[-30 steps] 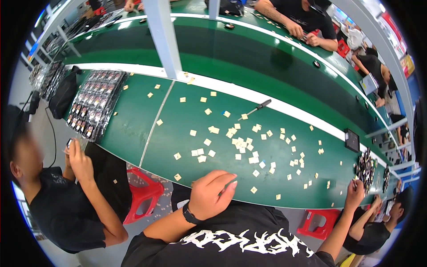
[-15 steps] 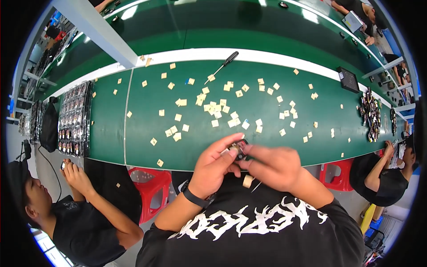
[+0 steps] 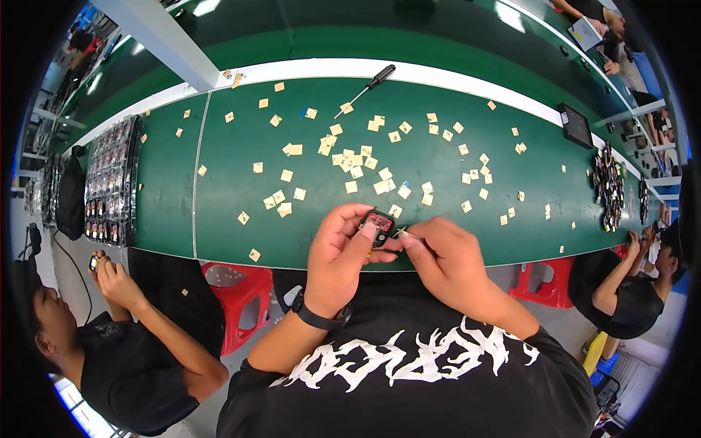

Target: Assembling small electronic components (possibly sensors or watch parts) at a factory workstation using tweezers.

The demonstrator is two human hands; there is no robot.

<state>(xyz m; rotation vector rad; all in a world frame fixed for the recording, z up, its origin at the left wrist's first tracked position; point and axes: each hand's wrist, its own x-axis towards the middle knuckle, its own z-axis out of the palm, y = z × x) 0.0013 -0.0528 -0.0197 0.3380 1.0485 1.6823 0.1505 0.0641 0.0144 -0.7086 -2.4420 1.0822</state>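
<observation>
My left hand (image 3: 337, 244) is closed around a small black square casing (image 3: 378, 223), with the thumb lying over it. The casing's open face shows red and silver parts inside. Just to its right, my right hand (image 3: 445, 252) pinches a thin, pointed tool (image 3: 413, 234) between thumb and forefinger. The tool's tip meets the casing's right side; its exact kind is too small to make out. Both hands are above the near edge of the green table (image 3: 241, 157). Many pale square stickers (image 3: 355, 172) are scattered beyond them.
A screwdriver (image 3: 372, 84) lies toward the far edge. Stacked trays of small devices (image 3: 111, 182) stand at left, and a pile of small dark parts (image 3: 607, 182) at right beside a black tray (image 3: 575, 127). Seated people work on either side, near red stools (image 3: 244, 299).
My right hand has slowed from a blur and now brings the thin tool to the casing. The casing has turned so its inside faces up. The whole view has shifted slightly.
</observation>
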